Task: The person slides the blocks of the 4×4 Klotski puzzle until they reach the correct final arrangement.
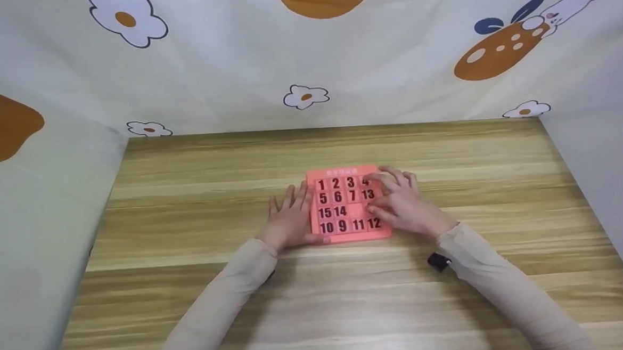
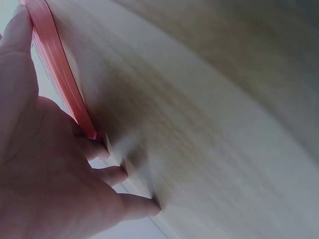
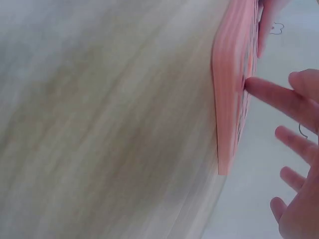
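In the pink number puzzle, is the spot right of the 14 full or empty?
Empty: in the head view, that spot shows plain pink with no number, just beside the 14 tile.

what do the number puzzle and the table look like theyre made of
Number puzzle: probably plastic, smooth with a slight sheen, given its even coral colour and rounded corners. Table: wood or wood-look laminate, softly shiny; streaky grain fits either.

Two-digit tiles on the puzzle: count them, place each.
6 tiles: 13 ends the second row; 15 and 14 start the third; 10, 11 and 12 are in the bottom row. The right hand may hide another.
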Motion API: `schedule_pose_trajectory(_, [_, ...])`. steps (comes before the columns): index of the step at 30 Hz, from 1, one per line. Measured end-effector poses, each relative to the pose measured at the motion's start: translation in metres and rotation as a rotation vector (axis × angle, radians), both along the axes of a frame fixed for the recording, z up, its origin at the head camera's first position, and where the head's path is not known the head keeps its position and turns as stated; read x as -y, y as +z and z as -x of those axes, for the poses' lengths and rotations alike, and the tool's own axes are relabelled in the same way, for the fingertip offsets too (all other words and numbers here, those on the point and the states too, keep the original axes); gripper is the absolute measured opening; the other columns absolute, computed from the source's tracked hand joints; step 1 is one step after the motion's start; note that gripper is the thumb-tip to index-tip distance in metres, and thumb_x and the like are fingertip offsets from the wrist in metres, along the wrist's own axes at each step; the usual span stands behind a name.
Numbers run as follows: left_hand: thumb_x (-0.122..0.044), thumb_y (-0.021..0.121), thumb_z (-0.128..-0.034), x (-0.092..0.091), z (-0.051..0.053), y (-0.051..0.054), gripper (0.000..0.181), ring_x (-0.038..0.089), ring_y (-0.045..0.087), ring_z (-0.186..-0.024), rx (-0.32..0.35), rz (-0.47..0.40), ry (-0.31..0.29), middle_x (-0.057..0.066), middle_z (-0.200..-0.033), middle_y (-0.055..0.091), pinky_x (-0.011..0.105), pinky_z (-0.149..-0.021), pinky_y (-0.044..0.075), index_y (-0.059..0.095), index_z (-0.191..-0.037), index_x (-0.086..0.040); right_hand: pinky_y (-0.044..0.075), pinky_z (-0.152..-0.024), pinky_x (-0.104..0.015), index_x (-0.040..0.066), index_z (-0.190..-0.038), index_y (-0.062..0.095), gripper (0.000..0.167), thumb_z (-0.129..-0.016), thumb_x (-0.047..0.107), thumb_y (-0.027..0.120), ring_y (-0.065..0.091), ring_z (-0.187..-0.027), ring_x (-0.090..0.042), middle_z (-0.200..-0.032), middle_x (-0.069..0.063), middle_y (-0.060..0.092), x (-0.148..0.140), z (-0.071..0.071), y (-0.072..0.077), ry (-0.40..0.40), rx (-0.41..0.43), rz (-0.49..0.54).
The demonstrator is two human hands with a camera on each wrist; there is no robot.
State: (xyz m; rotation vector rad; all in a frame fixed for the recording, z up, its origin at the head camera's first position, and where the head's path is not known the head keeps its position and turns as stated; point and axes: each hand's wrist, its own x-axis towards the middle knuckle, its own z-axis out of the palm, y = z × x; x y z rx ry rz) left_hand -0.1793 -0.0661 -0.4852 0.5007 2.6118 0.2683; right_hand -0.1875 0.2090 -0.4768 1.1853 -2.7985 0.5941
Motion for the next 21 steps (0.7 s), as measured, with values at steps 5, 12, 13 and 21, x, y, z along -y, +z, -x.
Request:
schedule_pose_trajectory(5, [-0.075, 0.061, -0.0738, 0.001, 0.001, 0.0, 0.124, 0.035, -0.009, -0.144, -0.001, -0.001, 0.0, 0.009, -0.16, -0.012, 0.063, -0.11, -0.003, -0.006, -0.155, -0.009, 0.015, -0.105, -0.065, 0.02, -0.124, 0.067, 0.034, -0.093, 0.033, 0.062, 0.019, -0.138, -0.042, -0.153, -0.014, 0.031, 0.013, -0.003, 0.0, 0.061, 0.052, -0.078])
schedule_pose_trajectory(12, [-0.075, 0.06, -0.0747, 0.0, 0.0, 0.001, 0.124, 0.035, -0.01, -0.144, 0.012, -0.013, -0.011, 0.01, -0.159, -0.013, 0.064, -0.109, -0.003, -0.007, -0.155, -0.008, 0.015, -0.107, -0.066, 0.023, -0.124, 0.068, 0.034, -0.097, 0.039, 0.056, 0.016, -0.141, -0.039, -0.155, -0.008, 0.03, 0.028, -0.005, 0.001, 0.057, 0.081, -0.147])
schedule_pose_trajectory(13, [-0.075, 0.06, -0.0745, -0.001, 0.001, 0.001, 0.124, 0.035, -0.009, -0.144, 0.015, -0.017, -0.01, 0.01, -0.159, -0.013, 0.064, -0.109, -0.004, -0.007, -0.155, -0.008, 0.015, -0.106, -0.065, 0.021, -0.117, 0.071, 0.029, -0.096, 0.036, 0.058, 0.018, -0.141, -0.039, -0.153, -0.008, 0.033, 0.027, -0.004, 0.003, 0.039, 0.069, -0.13])
schedule_pose_trajectory(21, [-0.076, 0.059, -0.0744, -0.001, 0.001, 0.001, 0.124, 0.034, -0.009, -0.144, 0.017, 0.016, -0.007, 0.009, -0.159, -0.014, 0.064, -0.11, -0.003, -0.008, -0.155, -0.01, 0.018, -0.105, -0.065, 0.019, -0.126, 0.066, 0.036, -0.094, 0.035, 0.061, 0.018, -0.14, -0.039, -0.154, -0.01, 0.03, 0.03, 0.001, 0.005, -0.012, 0.063, -0.147])
